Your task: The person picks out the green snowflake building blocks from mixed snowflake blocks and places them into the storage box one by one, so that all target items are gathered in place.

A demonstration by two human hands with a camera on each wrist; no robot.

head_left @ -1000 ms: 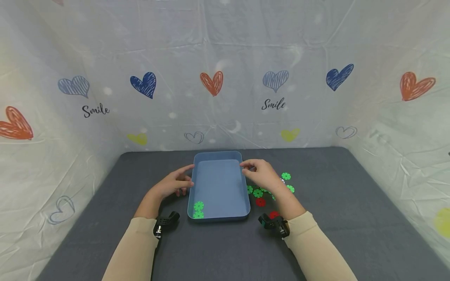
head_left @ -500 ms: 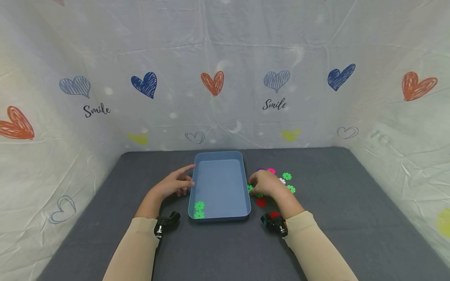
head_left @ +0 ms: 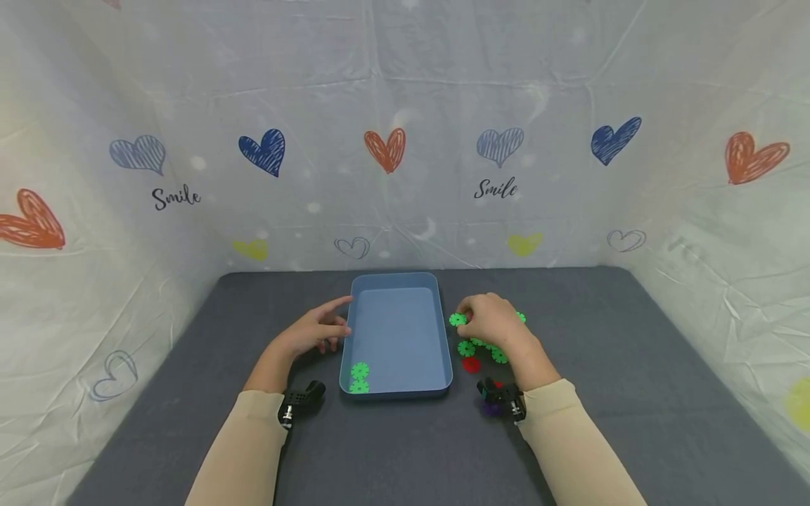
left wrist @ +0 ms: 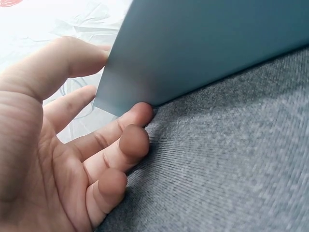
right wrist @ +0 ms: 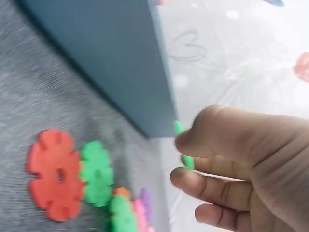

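A blue rectangular tray point(head_left: 399, 330) lies on the dark cloth, with two green flower-shaped discs point(head_left: 359, 378) in its near left corner. My left hand point(head_left: 310, 332) is at the tray's left side; in the left wrist view its thumb touches the tray's wall point(left wrist: 183, 43) and the other fingers are loosely bent. To the right of the tray, my right hand point(head_left: 496, 323) pinches a green flower-shaped disc point(head_left: 458, 320) between thumb and fingers. In the right wrist view that disc point(right wrist: 189, 163) shows edge-on, raised off the cloth. Below the hand lie more green discs point(head_left: 466, 348).
A red disc point(head_left: 471, 365) lies near the green ones, and a purple disc point(head_left: 491, 409) shows beside the right wrist camera. Pink and orange discs point(right wrist: 139, 212) appear in the right wrist view. A white curtain with hearts point(head_left: 384, 149) hangs behind the table.
My right hand has gone from the tray's right rim down to the loose discs, then up slightly with a green disc in its grip. The left hand has stayed in place.
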